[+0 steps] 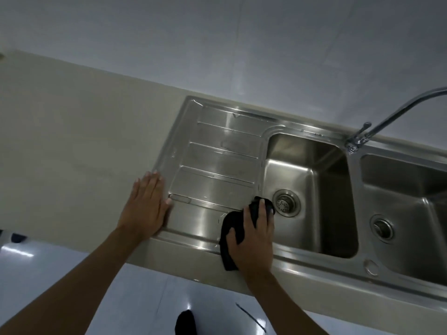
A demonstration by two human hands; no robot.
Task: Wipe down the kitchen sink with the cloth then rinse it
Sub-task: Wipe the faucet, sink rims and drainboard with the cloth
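A stainless steel sink (312,131) with a ribbed drainboard (217,163) on the left and two basins fills the middle and right. My right hand (254,235) grips a black cloth (233,228) and presses it on the front rim where the drainboard meets the left basin (321,189), close to its drain strainer (286,203). My left hand (145,206) lies flat, fingers together, on the drainboard's left edge and the counter. A chrome tap (387,119) rises behind the divider between the basins.
A pale countertop (72,141) stretches to the left of the sink. The right basin (411,201) has its own drain (382,228). Light wall tiles stand behind. Glossy floor tiles and a dark foot (185,322) show below the counter edge.
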